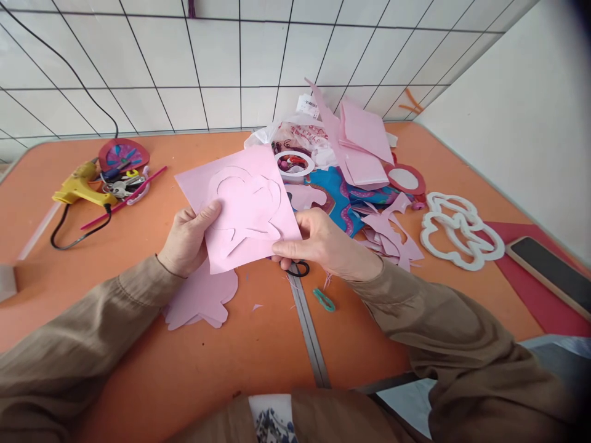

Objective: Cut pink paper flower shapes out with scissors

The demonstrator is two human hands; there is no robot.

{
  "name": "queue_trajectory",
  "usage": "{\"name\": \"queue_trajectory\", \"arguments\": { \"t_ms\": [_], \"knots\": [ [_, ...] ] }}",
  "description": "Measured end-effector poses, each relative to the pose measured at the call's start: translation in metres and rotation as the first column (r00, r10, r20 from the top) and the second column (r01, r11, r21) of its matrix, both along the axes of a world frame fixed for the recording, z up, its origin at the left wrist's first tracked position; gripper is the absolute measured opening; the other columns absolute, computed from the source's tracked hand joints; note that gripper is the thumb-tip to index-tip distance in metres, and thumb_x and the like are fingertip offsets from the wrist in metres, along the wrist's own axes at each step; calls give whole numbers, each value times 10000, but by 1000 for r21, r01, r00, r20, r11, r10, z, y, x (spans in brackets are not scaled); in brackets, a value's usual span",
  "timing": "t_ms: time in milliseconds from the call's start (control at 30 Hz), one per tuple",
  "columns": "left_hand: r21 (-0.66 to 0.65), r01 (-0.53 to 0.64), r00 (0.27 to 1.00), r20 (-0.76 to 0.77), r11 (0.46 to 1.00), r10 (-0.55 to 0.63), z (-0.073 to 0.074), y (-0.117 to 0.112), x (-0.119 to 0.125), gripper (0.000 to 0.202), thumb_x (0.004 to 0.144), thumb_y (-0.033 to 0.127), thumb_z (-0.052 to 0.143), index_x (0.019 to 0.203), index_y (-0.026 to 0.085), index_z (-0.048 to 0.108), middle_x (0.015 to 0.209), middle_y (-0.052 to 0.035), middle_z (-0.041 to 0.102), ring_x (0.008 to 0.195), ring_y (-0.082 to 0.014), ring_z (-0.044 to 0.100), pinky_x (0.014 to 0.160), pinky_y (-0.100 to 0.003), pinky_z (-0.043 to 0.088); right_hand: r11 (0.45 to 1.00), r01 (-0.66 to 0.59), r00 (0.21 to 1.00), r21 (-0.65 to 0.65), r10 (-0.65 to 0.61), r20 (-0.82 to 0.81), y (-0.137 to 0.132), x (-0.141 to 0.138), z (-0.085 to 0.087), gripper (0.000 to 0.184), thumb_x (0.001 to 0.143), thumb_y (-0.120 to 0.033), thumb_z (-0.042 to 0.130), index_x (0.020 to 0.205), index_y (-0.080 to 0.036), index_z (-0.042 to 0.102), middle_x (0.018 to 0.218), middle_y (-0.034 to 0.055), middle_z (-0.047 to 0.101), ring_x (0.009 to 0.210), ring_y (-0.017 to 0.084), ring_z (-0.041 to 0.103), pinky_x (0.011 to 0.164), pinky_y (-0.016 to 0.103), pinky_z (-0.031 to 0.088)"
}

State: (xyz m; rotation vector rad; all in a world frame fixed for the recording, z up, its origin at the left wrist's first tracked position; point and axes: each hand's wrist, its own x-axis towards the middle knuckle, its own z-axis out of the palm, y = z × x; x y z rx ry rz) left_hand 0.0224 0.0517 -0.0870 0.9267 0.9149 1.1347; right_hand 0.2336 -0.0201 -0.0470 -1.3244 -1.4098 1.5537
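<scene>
Both hands hold up a pink sheet (pixel 196 177), probably felt or craft foam, tilted above the table. Flat on it lies a pink cut-out shape (pixel 247 206) with rounded lobes and several slits. My left hand (pixel 187 240) grips the left edge, its thumb pressing on the cut-out. At the lower right corner, my right hand (pixel 318 243) pinches the sheet between thumb and fingers. Just below that hand shows a black loop (pixel 299 269), like a scissors handle; the rest is hidden. More pink cut-outs (pixel 203 298) lie stacked on the table under my left wrist.
A yellow glue gun (pixel 85 187) with a black cord is at the left, beside keys (pixel 124 184). Pink scraps (pixel 390 237), folded pink sheets (pixel 364 141) and a plastic bag (pixel 300 132) pile up behind. White cloud-shaped outlines (pixel 462 234) and a phone (pixel 549 271) lie right.
</scene>
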Motion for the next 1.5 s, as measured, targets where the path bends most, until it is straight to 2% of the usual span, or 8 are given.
{"name": "queue_trajectory", "arguments": {
  "t_ms": [333, 467, 667, 833, 1000, 1233, 1400, 1500],
  "knots": [
    [-206, 167, 985, 78, 964, -154, -5, 1, -3, 223, 751, 343, 822, 778, 138, 738, 629, -71, 723, 694, -288, 762, 699, -396, 664, 999, 0, 998, 47, 3, -60, -3, -8, 8, 119, 709, -217, 718, 688, -125, 645, 653, 35, 684, 530, 123, 631, 508, 245, 510],
    [-187, 138, 989, 75, 973, -126, -6, 1, -2, 249, 717, 350, 851, 794, 134, 755, 769, -109, 781, 840, -326, 776, 781, -417, 664, 998, -27, 997, 63, 31, -65, -4, -8, 8, 111, 722, -211, 714, 690, -127, 650, 659, 34, 691, 538, 123, 638, 516, 242, 513],
    [-58, 83, 995, 52, 995, -81, -7, 2, -3, 293, 694, 367, 879, 850, 143, 774, 876, -119, 801, 1055, -369, 738, 900, -441, 638, 997, -50, 997, 65, 54, -59, -5, -8, 11, 119, 733, -214, 734, 695, -127, 662, 660, 31, 695, 554, 122, 640, 543, 246, 524],
    [22, 45, 998, 37, 999, -46, -5, 3, -3, 322, 660, 378, 901, 850, 149, 777, 899, -113, 803, 1115, -388, 711, 943, -463, 620, 994, -89, 991, 68, 95, -92, -4, -4, 9, 196, 731, -290, 778, 701, -128, 674, 669, 36, 704, 580, 134, 663, 543, 243, 510],
    [83, 34, 999, 4, 996, -34, -8, 4, -2, 336, 678, 399, 888, 880, 150, 786, 940, -110, 804, 1132, -385, 704, 958, -463, 614, 999, -48, 989, -5, 47, -137, -5, -4, 7, 272, 747, -377, 762, 715, -122, 673, 685, 59, 724, 559, 142, 671, 482, 229, 446],
    [111, 34, 999, -7, 993, -34, -10, 5, -4, 347, 687, 416, 886, 893, 154, 788, 958, -102, 805, 1129, -373, 707, 972, -456, 607, 999, -8, 997, -37, 5, -75, -4, -7, 7, 164, 725, -269, 691, 670, -117, 665, 676, 61, 722, 545, 148, 674, 480, 229, 442],
    [116, 32, 999, 14, 993, -34, -8, 3, -3, 286, 713, 368, 869, 880, 151, 788, 938, -104, 803, 1102, -372, 719, 934, -450, 623, 1000, -17, 996, 6, 17, -84, 0, -1, 1, 341, 799, -449, 683, 629, -158, 633, 614, 51, 681, 543, 148, 616, 492, 268, 414],
    [79, 35, 999, 14, 996, -36, -5, -1, -3, 231, 724, 326, 858, 857, 154, 780, 907, -104, 799, 1097, -375, 720, 907, -453, 632, 994, 81, 994, 70, -76, -80, 4, 0, -4, 560, 790, -586, 704, 490, -209, 418, 476, -28, 438, 474, 86, 399, 468, 272, 305]
  ]
}}
